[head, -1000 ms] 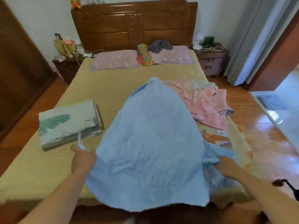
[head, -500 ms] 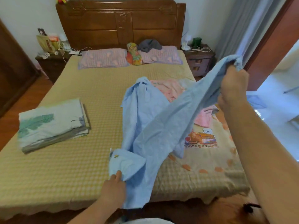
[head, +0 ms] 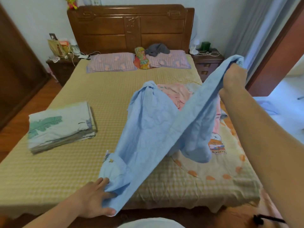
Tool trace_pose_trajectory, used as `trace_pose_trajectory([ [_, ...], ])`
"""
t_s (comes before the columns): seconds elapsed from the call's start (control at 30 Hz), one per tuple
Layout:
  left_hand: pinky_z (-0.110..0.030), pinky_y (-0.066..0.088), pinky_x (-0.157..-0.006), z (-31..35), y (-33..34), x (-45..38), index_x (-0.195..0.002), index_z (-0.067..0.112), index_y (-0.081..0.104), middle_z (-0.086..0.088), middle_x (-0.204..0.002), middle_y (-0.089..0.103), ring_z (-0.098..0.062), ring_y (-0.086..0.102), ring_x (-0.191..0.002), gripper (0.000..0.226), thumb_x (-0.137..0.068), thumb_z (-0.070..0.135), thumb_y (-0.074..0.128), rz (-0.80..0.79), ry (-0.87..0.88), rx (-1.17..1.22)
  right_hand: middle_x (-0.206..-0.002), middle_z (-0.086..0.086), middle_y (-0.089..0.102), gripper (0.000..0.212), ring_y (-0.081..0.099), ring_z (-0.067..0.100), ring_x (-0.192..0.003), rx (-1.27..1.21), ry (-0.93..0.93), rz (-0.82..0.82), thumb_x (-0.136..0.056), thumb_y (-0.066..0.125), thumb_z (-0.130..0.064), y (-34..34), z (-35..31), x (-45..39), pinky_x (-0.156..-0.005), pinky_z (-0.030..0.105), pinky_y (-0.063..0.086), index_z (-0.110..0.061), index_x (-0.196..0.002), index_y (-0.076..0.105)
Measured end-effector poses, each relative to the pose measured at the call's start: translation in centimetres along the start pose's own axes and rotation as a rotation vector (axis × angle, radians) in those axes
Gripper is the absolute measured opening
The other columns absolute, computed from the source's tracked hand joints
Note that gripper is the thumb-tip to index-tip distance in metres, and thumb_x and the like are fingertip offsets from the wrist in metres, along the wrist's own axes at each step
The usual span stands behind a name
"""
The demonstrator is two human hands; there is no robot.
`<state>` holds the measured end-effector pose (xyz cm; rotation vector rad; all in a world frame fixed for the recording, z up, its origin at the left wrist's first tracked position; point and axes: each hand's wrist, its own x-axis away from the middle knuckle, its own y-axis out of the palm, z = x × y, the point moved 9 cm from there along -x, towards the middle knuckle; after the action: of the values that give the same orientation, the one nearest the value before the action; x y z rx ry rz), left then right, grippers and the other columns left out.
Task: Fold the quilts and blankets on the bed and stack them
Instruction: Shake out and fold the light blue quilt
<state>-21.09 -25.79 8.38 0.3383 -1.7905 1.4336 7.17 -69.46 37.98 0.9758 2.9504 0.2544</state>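
Observation:
A light blue quilt (head: 153, 129) stretches diagonally over the bed (head: 69, 170), partly lifted. My right hand (head: 233, 79) is raised high at the right and grips one bunched end of it. My left hand (head: 97, 199) is low at the bed's foot edge and pinches the other corner between thumb and fingers. A pink blanket (head: 176, 94) lies crumpled behind the blue quilt. Under it at the right spreads a cream blanket with a cartoon print (head: 218, 145). A folded quilt with a green leaf print (head: 60, 125) sits on the left side of the bed.
Two pink pillows (head: 111, 63) and a grey garment (head: 158, 49) lie by the wooden headboard (head: 130, 27). Nightstands stand on both sides (head: 207, 63). Grey curtains (head: 256, 30) hang at the right, and a doorway opens beside them. Wooden floor surrounds the bed.
The blue quilt was spread wide in front of me; my right hand then swung one end up to the right. My left hand moved to the low corner and holds it.

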Motion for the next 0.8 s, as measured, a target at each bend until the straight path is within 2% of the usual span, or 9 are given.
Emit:
trace_pose_trajectory([
  [0.17,-0.038,0.042,-0.091,-0.9,-0.4,0.9,-0.119,0.032,0.063,-0.003,-0.138,0.035,-0.025,0.042,-0.124,0.069,-0.081,0.086,0.043,0.092,0.003,-0.131,-0.105,-0.003,0.061,0.009,0.059,0.010,-0.092,0.020,-0.001,0.012,-0.101,0.046,-0.024,0.1,-0.3,-1.2,-0.069,0.020,0.046,-0.021,-0.107,0.052],
  [0.27,-0.031,0.052,-0.047,-4.0,-2.4,0.5,-0.067,0.019,0.071,-0.001,-0.099,0.062,-0.023,0.064,-0.077,0.023,-0.054,0.034,0.083,0.461,-0.154,-0.040,-0.086,-0.007,0.057,0.005,0.056,0.014,-0.088,0.199,-0.151,-0.059,-0.100,0.049,-0.022,1.1,-1.0,-0.1,-0.061,0.018,0.043,-0.021,-0.098,0.053],
  [0.33,-0.030,0.044,-0.050,-7.5,-4.5,1.7,-0.072,0.019,0.072,-0.003,-0.089,0.065,-0.028,0.066,-0.073,0.004,-0.070,0.017,0.074,0.736,-0.328,0.381,-0.080,-0.005,0.054,0.007,0.053,0.018,-0.083,0.384,-0.367,-0.173,-0.096,0.052,-0.022,2.3,-1.0,1.5,-0.063,0.026,0.044,-0.021,-0.089,0.052],
  [0.4,-0.034,0.034,-0.055,-11.7,-5.8,3.6,-0.067,0.014,0.062,-0.008,-0.072,0.060,-0.032,0.059,-0.069,0.015,-0.080,0.020,0.061,0.927,-0.597,0.823,-0.086,0.002,0.052,0.010,0.048,0.021,-0.082,0.684,-0.506,-0.361,-0.091,0.055,-0.027,3.3,1.6,3.8,-0.068,0.032,0.036,-0.019,-0.092,0.049],
  [0.53,-0.040,0.037,-0.065,-17.1,-7.1,5.7,-0.086,0.013,0.052,-0.013,-0.079,0.052,-0.032,0.052,-0.076,0.011,-0.085,0.002,0.055,1.170,-0.839,1.288,-0.084,-0.006,0.057,0.053,0.057,0.024,-0.084,1.245,-0.562,-1.022,-0.074,0.053,-0.071,1.6,14.1,11.0,-0.073,0.033,0.040,-0.029,-0.104,0.047],
  [0.6,-0.040,0.044,-0.068,-18.0,-9.5,5.7,-0.098,0.024,0.061,-0.011,-0.090,0.061,-0.030,0.058,-0.081,0.029,-0.085,-0.002,0.061,1.034,-0.716,0.966,-0.105,0.000,0.063,0.077,0.062,0.028,-0.099,1.648,-0.529,-1.339,-0.066,0.055,-0.084,-2.8,21.6,13.9,-0.073,0.034,0.041,-0.033,-0.122,0.043],
  [0.67,-0.037,0.046,-0.067,-16.6,-11.9,4.8,-0.094,0.024,0.069,-0.008,-0.096,0.070,-0.031,0.068,-0.086,0.019,-0.083,0.009,0.069,0.794,-0.486,0.329,-0.109,0.006,0.062,0.080,0.062,0.030,-0.099,1.939,-0.432,-1.495,-0.069,0.064,-0.074,-8.4,26.6,15.0,-0.070,0.035,0.037,-0.029,-0.130,0.040],
  [0.73,-0.034,0.044,-0.065,-14.6,-11.6,3.8,-0.098,0.027,0.066,0.002,-0.106,0.068,-0.025,0.069,-0.097,0.013,-0.087,0.027,0.059,0.513,-0.384,-0.099,-0.101,0.002,0.060,0.062,0.062,0.027,-0.095,2.116,-0.312,-1.464,-0.076,0.068,-0.056,-13.1,29.3,14.6,-0.074,0.034,0.045,-0.024,-0.126,0.050],
  [0.8,-0.035,0.047,-0.068,-12.6,-10.6,3.2,-0.103,0.027,0.062,0.005,-0.109,0.065,-0.022,0.067,-0.100,0.025,-0.087,0.040,0.047,0.355,-0.299,-0.249,-0.109,0.000,0.066,0.038,0.065,0.024,-0.106,2.265,-0.268,-1.361,-0.087,0.061,-0.035,-15.9,30.3,13.5,-0.088,0.033,0.052,-0.021,-0.122,0.062],
])
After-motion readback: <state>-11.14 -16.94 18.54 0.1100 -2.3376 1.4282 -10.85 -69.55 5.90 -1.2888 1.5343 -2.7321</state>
